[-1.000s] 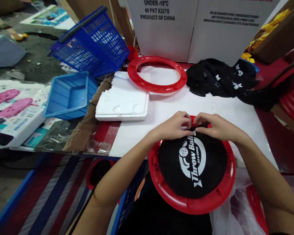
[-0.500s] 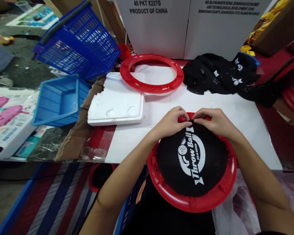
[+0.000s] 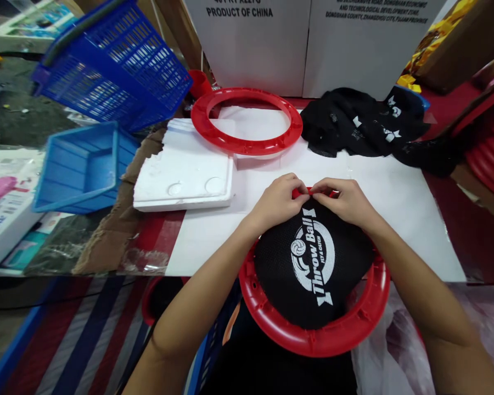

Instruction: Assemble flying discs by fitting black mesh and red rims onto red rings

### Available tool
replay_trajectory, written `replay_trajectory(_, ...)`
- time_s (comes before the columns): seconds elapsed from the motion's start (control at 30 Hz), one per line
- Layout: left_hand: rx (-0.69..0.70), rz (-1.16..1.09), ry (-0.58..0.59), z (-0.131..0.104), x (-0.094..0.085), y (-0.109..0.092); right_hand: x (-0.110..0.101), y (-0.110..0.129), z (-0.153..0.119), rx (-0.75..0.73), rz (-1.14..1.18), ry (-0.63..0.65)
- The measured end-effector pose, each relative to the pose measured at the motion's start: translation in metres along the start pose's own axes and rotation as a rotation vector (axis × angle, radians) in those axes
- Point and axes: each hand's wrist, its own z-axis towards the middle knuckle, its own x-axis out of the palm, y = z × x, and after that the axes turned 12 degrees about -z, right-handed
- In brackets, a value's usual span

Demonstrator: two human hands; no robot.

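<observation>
Both hands at work on the far side of a ring. The left hand [image 3: 278,203] and the right hand [image 3: 346,203] are nearly closed—thumbs and fingertips drawn together in a pinch on the edge of a printed black mesh disc [image 3: 271,263]. The disc lies within a red ring [image 3: 313,343], held at the near edge of the white work surface [image 3: 403,214]. The step in hand is judged to be the fitting of the mesh at the far rim. A gap is seen at the near right, where the mesh falls short of the rim—tension there, with the far edge kept secured, appears to be called for. Beyond the hands, a second red ring [image 3: 247,147] is placed partly over a white foam block [image 3: 181,184]; crumpled black mesh [image 3: 346,126] is heaped at far right.
</observation>
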Motion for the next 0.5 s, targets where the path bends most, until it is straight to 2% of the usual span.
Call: replay_trajectory(0.5, -0.053, 0.247, -0.031, 0.005, 0.0068, -0.0043, 0.0076, -0.0036, 0.0034, -0.022, -0.079, -0.04)
